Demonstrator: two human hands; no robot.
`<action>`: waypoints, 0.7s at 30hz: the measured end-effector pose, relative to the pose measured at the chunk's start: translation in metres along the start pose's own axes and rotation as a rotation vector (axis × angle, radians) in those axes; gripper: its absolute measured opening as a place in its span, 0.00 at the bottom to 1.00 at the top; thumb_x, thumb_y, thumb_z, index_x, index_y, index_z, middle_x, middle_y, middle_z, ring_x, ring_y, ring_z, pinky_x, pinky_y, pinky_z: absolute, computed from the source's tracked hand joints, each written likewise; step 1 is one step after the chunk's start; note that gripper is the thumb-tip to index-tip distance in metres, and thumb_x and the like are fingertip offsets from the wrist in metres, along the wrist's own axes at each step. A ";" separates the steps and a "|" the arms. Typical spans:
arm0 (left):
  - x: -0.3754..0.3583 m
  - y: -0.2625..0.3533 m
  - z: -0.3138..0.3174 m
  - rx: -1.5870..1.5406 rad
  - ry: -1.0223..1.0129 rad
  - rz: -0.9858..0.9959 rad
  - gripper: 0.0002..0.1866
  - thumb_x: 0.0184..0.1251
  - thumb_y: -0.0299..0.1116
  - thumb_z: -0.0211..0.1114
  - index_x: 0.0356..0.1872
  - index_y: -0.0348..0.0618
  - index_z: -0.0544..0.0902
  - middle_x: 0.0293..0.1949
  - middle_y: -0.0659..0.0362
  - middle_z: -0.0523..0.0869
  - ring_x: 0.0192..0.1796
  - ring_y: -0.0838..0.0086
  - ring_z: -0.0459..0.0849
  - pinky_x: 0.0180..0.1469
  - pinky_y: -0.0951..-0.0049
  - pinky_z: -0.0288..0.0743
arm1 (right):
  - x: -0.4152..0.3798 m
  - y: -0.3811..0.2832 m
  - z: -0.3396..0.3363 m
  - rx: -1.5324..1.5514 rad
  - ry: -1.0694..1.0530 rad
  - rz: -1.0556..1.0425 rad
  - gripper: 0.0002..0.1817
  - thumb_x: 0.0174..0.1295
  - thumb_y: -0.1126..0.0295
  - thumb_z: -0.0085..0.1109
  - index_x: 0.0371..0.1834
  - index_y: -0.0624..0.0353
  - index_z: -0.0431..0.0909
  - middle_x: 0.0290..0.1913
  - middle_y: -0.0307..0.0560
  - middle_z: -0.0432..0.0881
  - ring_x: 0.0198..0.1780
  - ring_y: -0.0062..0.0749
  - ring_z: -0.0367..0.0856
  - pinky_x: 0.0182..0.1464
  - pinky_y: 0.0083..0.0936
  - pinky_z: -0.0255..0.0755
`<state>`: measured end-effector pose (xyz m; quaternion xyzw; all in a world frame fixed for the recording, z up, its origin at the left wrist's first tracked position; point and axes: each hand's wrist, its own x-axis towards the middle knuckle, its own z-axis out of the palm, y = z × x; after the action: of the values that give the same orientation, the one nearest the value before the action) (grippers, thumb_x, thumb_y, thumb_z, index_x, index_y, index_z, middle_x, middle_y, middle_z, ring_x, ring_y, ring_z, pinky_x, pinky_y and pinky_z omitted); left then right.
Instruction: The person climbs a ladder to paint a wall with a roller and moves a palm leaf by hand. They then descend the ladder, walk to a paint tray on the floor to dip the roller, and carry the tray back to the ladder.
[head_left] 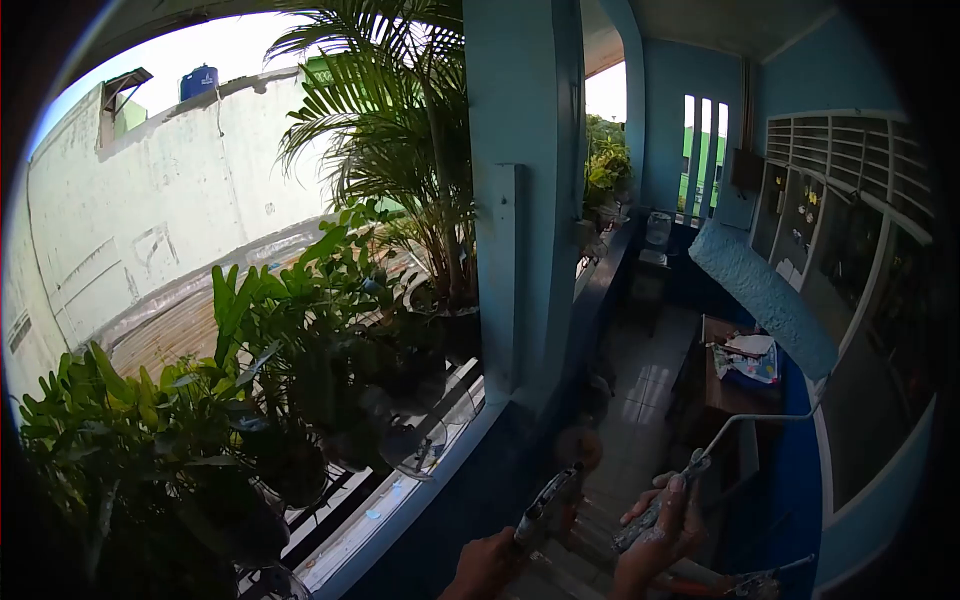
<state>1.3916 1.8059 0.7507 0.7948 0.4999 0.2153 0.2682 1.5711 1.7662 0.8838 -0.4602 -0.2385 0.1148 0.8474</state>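
Hands [662,535], paint roller [765,300], tiled floor [645,378], blue walls [672,82]

Two hands [665,535], one paint roller [765,295], one blue tank [199,82], one palm [435,130]

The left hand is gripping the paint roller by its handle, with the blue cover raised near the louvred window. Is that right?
Not quite: the head view shows the right hand, not the left hand, gripping the paint roller by its handle. The blue cover is indeed raised near the louvred window.
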 end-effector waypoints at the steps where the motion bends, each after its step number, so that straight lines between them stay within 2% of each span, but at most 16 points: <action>1: -0.001 0.004 -0.004 -0.002 -0.015 -0.008 0.18 0.58 0.47 0.71 0.38 0.46 0.79 0.29 0.49 0.87 0.33 0.48 0.87 0.35 0.53 0.78 | 0.007 -0.009 0.010 0.014 0.010 0.000 0.20 0.72 0.70 0.54 0.62 0.73 0.74 0.33 0.46 0.78 0.21 0.18 0.72 0.18 0.19 0.68; 2: 0.002 0.007 -0.010 0.011 -0.077 -0.046 0.18 0.57 0.47 0.71 0.38 0.46 0.78 0.29 0.48 0.87 0.33 0.47 0.87 0.36 0.51 0.78 | 0.015 -0.017 0.020 0.035 0.022 -0.006 0.22 0.71 0.73 0.54 0.65 0.74 0.71 0.34 0.48 0.80 0.22 0.20 0.73 0.19 0.19 0.69; 7: 0.015 0.021 -0.029 0.054 -0.243 -0.115 0.19 0.56 0.48 0.70 0.39 0.44 0.79 0.32 0.46 0.88 0.38 0.46 0.87 0.40 0.50 0.79 | 0.042 -0.039 0.036 -0.039 -0.033 -0.019 0.21 0.70 0.75 0.55 0.64 0.75 0.72 0.35 0.47 0.80 0.24 0.19 0.73 0.21 0.19 0.70; 9: 0.021 0.033 -0.037 0.111 -0.411 -0.247 0.25 0.58 0.52 0.69 0.46 0.42 0.80 0.36 0.43 0.89 0.42 0.46 0.88 0.44 0.51 0.80 | 0.053 -0.048 0.039 -0.044 -0.086 0.007 0.18 0.69 0.73 0.57 0.60 0.70 0.76 0.36 0.44 0.78 0.23 0.19 0.73 0.20 0.20 0.68; 10: 0.026 0.039 -0.047 0.106 -0.416 -0.247 0.25 0.58 0.52 0.69 0.46 0.42 0.80 0.36 0.43 0.89 0.42 0.46 0.88 0.44 0.51 0.80 | 0.057 -0.055 0.043 -0.051 -0.087 0.008 0.18 0.69 0.73 0.57 0.60 0.70 0.76 0.36 0.44 0.78 0.23 0.19 0.73 0.20 0.20 0.68; 12: 0.039 0.044 -0.073 0.012 -0.616 -0.121 0.24 0.64 0.56 0.68 0.47 0.45 0.84 0.36 0.48 0.89 0.41 0.48 0.89 0.42 0.54 0.80 | 0.064 -0.066 0.049 -0.001 -0.092 0.022 0.18 0.69 0.71 0.58 0.58 0.70 0.76 0.35 0.45 0.78 0.22 0.20 0.72 0.19 0.20 0.68; 13: 0.048 0.042 -0.077 0.092 -0.647 -0.112 0.29 0.64 0.60 0.66 0.52 0.46 0.84 0.40 0.47 0.90 0.44 0.47 0.89 0.46 0.53 0.80 | 0.067 -0.071 0.049 0.011 -0.106 0.013 0.21 0.71 0.73 0.54 0.63 0.76 0.72 0.34 0.48 0.80 0.21 0.19 0.72 0.19 0.19 0.68; 14: 0.054 0.050 -0.085 0.092 -0.652 -0.107 0.29 0.64 0.60 0.66 0.52 0.46 0.84 0.40 0.47 0.90 0.44 0.47 0.89 0.46 0.53 0.80 | 0.068 -0.075 0.050 0.008 -0.101 0.010 0.21 0.71 0.73 0.54 0.63 0.76 0.72 0.34 0.48 0.80 0.21 0.19 0.72 0.19 0.19 0.68; 16: 0.065 0.068 -0.101 -0.152 -0.381 -0.030 0.30 0.64 0.63 0.64 0.50 0.45 0.84 0.41 0.45 0.89 0.44 0.46 0.88 0.48 0.52 0.80 | 0.068 -0.082 0.050 0.040 -0.100 0.035 0.21 0.73 0.70 0.51 0.62 0.75 0.73 0.34 0.49 0.80 0.20 0.20 0.72 0.19 0.20 0.68; 17: 0.071 0.077 -0.104 -0.151 -0.393 -0.030 0.30 0.64 0.63 0.64 0.50 0.45 0.84 0.41 0.45 0.89 0.44 0.46 0.88 0.48 0.52 0.80 | 0.070 -0.078 0.045 0.028 -0.127 0.016 0.20 0.74 0.69 0.49 0.61 0.75 0.74 0.34 0.50 0.80 0.19 0.21 0.73 0.18 0.20 0.68; 19: 0.078 0.089 -0.101 0.053 -0.507 -0.079 0.26 0.65 0.58 0.63 0.48 0.44 0.84 0.40 0.44 0.89 0.44 0.45 0.88 0.49 0.49 0.80 | 0.070 -0.081 0.039 -0.012 -0.156 -0.003 0.20 0.74 0.69 0.49 0.60 0.75 0.74 0.34 0.50 0.80 0.19 0.21 0.73 0.18 0.20 0.68; 21: 0.073 0.089 -0.096 0.119 -0.460 -0.095 0.23 0.65 0.55 0.62 0.46 0.44 0.84 0.39 0.44 0.89 0.43 0.45 0.88 0.49 0.49 0.80 | 0.072 -0.093 0.039 -0.039 -0.212 -0.062 0.20 0.75 0.68 0.48 0.59 0.75 0.75 0.34 0.51 0.80 0.20 0.22 0.74 0.19 0.20 0.68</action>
<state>1.4235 1.8607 0.8862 0.8128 0.4743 -0.0142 0.3379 1.6113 1.7733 1.0009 -0.4543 -0.3431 0.1316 0.8115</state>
